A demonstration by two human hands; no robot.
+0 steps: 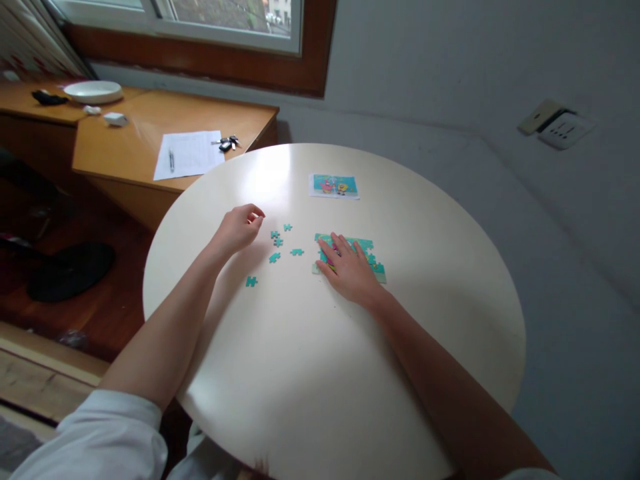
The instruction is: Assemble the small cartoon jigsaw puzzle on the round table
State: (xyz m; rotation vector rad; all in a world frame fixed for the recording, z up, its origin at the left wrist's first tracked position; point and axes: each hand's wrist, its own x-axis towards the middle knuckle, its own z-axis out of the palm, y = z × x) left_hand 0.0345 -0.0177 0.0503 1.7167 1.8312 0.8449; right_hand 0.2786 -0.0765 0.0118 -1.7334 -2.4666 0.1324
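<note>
My right hand (349, 268) lies flat with its fingers spread on a partly assembled jigsaw puzzle (359, 243), hiding much of its middle. The puzzle is teal with bits of pink and yellow, and gaps show along its right and left edges. My left hand (243, 227) hovers over the table to the left, fingertips curled in toward the thumb; whatever they hold, if anything, is hidden. Between the hands lie several loose teal puzzle pieces (297, 252), the nearest to me being a single piece (251, 282). Beyond the puzzle is a picture sheet (334, 187) with a pink and a yellow cartoon figure.
Everything rests on a round white table (300, 373). Against its far left side stands a wooden desk (145, 117) with paper (187, 152), a pen (171, 160), keys (229, 143), a small white box (115, 119) and a white round dish (93, 92). A wall socket (567, 129) is at right.
</note>
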